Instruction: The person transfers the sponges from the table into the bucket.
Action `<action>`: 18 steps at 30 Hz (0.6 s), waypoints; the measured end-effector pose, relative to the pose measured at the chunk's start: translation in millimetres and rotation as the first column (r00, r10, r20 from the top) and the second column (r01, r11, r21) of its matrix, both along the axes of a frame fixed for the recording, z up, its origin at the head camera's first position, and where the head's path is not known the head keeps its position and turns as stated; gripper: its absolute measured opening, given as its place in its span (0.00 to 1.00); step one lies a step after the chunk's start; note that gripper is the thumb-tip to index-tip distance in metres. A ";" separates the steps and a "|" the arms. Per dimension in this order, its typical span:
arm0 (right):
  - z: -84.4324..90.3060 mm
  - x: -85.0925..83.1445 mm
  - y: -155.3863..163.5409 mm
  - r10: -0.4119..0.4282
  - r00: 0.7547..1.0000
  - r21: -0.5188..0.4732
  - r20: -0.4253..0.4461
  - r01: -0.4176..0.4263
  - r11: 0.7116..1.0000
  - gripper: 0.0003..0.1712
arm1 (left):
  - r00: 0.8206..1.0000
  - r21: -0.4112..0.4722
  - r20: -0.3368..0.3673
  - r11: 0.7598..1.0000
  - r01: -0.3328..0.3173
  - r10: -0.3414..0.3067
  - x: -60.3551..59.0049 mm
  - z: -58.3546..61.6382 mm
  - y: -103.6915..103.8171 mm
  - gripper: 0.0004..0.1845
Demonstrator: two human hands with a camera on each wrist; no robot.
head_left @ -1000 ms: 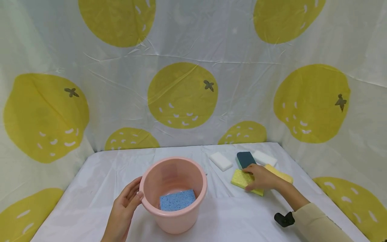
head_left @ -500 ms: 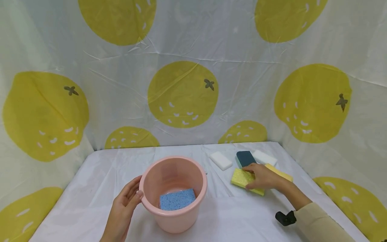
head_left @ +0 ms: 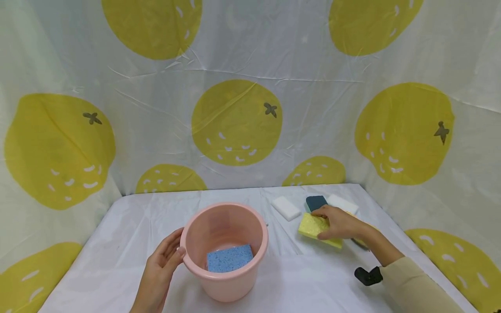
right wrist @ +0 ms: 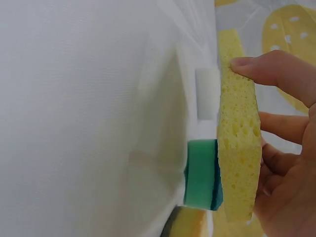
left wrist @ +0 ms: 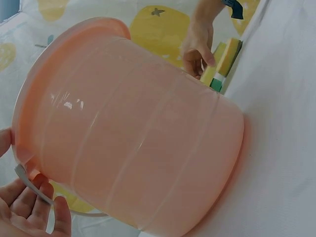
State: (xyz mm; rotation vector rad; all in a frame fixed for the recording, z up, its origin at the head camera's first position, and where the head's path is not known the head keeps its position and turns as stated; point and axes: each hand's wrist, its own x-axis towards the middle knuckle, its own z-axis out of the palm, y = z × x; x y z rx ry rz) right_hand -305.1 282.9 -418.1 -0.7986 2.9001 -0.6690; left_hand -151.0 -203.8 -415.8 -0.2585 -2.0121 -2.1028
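Observation:
A pink bucket (head_left: 225, 278) stands at the table's middle with a blue sponge (head_left: 229, 257) flat on its floor. My left hand (head_left: 164, 261) holds the bucket's left side, thumb at the rim; in the left wrist view the bucket wall (left wrist: 133, 133) fills the frame above my fingers (left wrist: 29, 210). My right hand (head_left: 325, 225) grips a yellow sponge (head_left: 311, 226) by its edges and holds it just above the table, right of the bucket. In the right wrist view the yellow sponge (right wrist: 239, 143) is seen edge-on between my fingers (right wrist: 271, 69).
Behind the held sponge lie a dark teal sponge (head_left: 315, 201) and two white sponges (head_left: 286, 208) (head_left: 342, 203). Another yellow sponge with a dark underside (head_left: 359, 242) shows partly under my right forearm. Lemon-print sheeting (head_left: 235, 121) walls the table on three sides.
My right hand has closed on the yellow sponge and raised it slightly off the table, drifting a little toward the back. The left hand and the bucket have stayed put.

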 end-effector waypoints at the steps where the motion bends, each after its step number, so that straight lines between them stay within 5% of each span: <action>1: 1.6 -0.2 -0.4 0.000 1.000 0.001 0.002 0.000 1.000 0.43 | 1.000 -0.001 0.001 1.000 -0.001 0.001 0.2 0.2 0.1 0.24; 18: 19.1 -0.8 -8.4 0.046 0.999 -0.034 -0.010 -0.046 0.998 0.40 | 1.000 -0.001 -0.003 1.000 -0.003 0.003 -1.4 -1.2 -0.7 0.25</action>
